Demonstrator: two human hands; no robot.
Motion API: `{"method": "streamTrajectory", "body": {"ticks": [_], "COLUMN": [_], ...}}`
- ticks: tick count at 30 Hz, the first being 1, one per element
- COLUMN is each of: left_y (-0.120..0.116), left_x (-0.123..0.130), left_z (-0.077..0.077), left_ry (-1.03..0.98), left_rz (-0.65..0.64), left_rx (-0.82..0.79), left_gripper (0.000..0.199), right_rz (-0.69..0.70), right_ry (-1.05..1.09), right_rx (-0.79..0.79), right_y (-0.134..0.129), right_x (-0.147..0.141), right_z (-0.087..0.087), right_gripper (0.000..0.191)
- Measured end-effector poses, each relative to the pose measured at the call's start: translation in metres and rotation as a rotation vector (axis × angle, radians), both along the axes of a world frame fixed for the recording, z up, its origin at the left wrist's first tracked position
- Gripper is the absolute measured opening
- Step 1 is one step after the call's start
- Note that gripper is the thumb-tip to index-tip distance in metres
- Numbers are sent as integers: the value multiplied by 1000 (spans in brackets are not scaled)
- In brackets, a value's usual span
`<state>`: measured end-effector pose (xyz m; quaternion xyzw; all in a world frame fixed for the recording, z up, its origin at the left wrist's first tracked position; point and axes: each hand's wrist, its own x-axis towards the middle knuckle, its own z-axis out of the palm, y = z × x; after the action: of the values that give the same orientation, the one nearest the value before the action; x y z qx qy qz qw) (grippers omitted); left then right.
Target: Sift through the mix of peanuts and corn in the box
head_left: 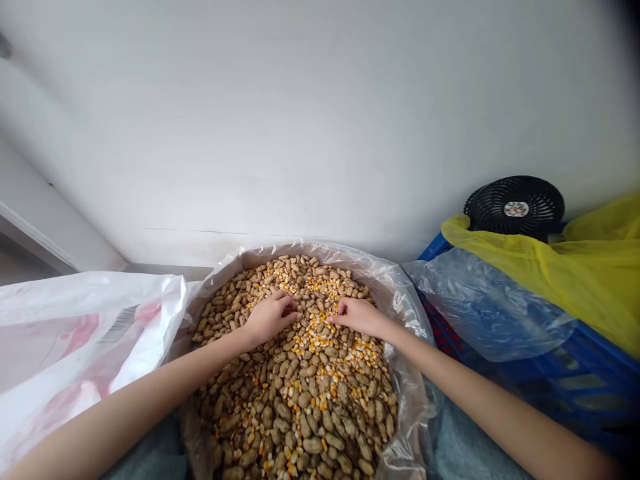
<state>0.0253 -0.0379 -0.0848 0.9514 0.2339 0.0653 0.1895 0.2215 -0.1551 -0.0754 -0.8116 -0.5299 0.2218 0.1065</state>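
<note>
Unshelled peanuts (310,380) and loose yellow and white corn kernels (320,333) lie mixed in a wide round container lined with a clear plastic bag (400,293). Over the middle of the pile, my left hand (270,319) has its fingers curled down toward the thumb, close to the peanuts. Just to its right, my right hand (363,317) is closed in a pinch above the corn kernels. What either set of fingertips holds, if anything, is too small to make out. A narrow gap separates the two hands.
At the left stands a white sack (90,347) with pink print and a barcode. To the right is a blue plastic crate (580,387) with yellow mesh cloth (575,273) and clear plastic over it. A black fan (515,207) rests there against the white wall (310,120).
</note>
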Motion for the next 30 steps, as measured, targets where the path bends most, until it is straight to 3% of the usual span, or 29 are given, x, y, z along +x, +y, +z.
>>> {"method": "streamTrajectory", "body": {"ticks": [3,6,8,11,13,14,15,17,20,23,26,30], "left_y": [-4,-5,-5,-4,-3,-4,-5,-11,-27,-42,-45,-39], "left_x": [-6,-11,-12,-14,-17,-18,-20,-23,-24,-21,-18,-17], "left_z": [2,5,7,11,15,18,21,28,33,30,25,27], "left_ry": [33,-38,-136,-308,-362,-348,-300,-101,256,472,521,535], "left_rz": [-97,-88,-14,123,210,232,228,108,-177,-329,-377,-344], "left_rx": [119,14,-243,-876,-1185,-1206,-1131,-812,-199,163,225,67], "left_gripper": [34,29,28,19,16,17,19,30,41,42,35,29], "right_rz": [50,11,-101,-261,-298,-296,-281,-210,93,382,510,584], "right_ry": [52,270,710,1401,1585,1601,1571,1371,745,90,-275,-443], "right_rx": [-89,-105,-93,29,133,164,174,117,-61,-165,-218,-266], "right_y": [-2,-4,-5,-6,-6,-6,-6,-7,-10,-13,-14,-12], "right_x": [-2,-6,-8,-9,-8,-7,-7,-8,-18,-37,-55,-61], "right_z": [-1,6,13,25,30,31,31,29,25,26,29,32], "right_gripper": [27,23,25,26,23,24,25,30,34,29,22,23]}}
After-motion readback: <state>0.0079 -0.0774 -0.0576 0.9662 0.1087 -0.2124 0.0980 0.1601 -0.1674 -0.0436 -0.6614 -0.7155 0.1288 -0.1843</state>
